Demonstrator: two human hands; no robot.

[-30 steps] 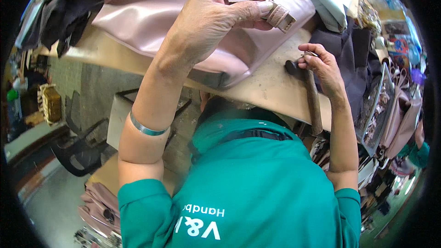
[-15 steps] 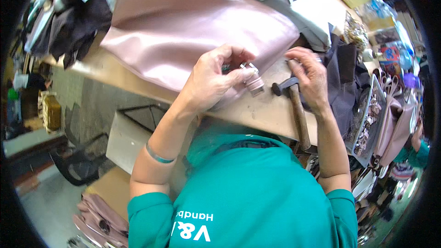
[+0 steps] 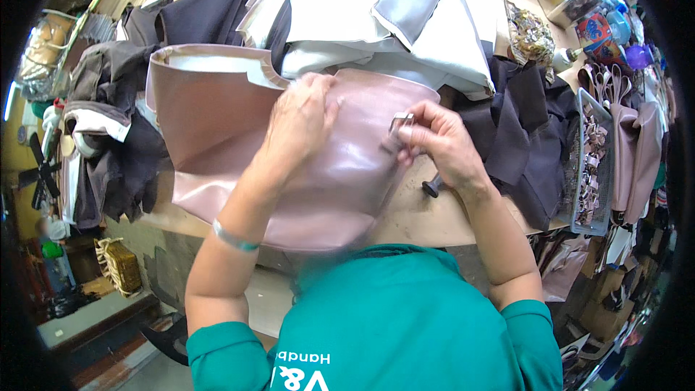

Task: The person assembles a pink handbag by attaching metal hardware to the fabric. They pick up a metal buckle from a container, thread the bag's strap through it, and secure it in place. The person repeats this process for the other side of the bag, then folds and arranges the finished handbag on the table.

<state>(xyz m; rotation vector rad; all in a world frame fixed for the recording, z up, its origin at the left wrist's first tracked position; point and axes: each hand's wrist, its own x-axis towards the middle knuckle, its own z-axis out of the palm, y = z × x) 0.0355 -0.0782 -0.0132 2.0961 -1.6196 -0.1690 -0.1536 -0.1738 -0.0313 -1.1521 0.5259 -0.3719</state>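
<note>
A dusty-pink leather bag body [image 3: 217,108] lies on the worktable in front of me, its upper edge parted to show a white lining. My left hand [image 3: 300,119] is on that upper edge, closed over the leather, with its fingertips partly smeared. Above the bag's right side, my right hand [image 3: 441,141] pinches a small pink leather tab with a metal ring [image 3: 400,124]; the tab is blurred. Below this hand the dark head of a hammer [image 3: 432,187] shows on the table, while its handle is hidden by my forearm.
White panels [image 3: 340,7] are heaped behind the bag. Dark leather pieces lie at the left [image 3: 112,137] and right [image 3: 517,145]. A wire basket of small pink tabs [image 3: 592,166] stands at far right. The table's front edge [image 3: 427,235] runs close to my body.
The bag body has come nearer and turned more upright. My left hand has gone from the tab to the bag's upper edge. The tab is now in my right hand, which was by the hammer.
</note>
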